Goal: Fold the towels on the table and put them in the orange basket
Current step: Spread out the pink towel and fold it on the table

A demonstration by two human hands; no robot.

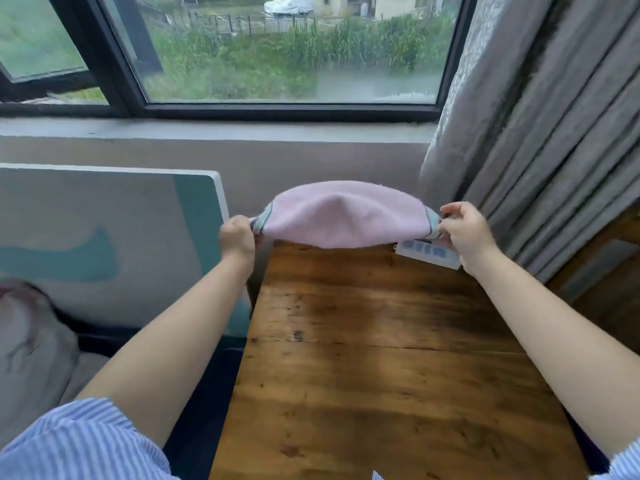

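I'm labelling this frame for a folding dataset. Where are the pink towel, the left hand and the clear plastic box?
pink towel (341, 216): head view, middle of the raised cloth.
left hand (238, 239): head view, back of the fist.
clear plastic box (427, 252): head view, its lid.

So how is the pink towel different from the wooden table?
The pink towel is soft and held up in the air between the left hand and right hand; the wooden table is hard and flat. The towel is pale pink with striped ends; the table is brown and dark-stained.

Soft daylight from the window (291, 50); edges bend, lower-left corner blurs.
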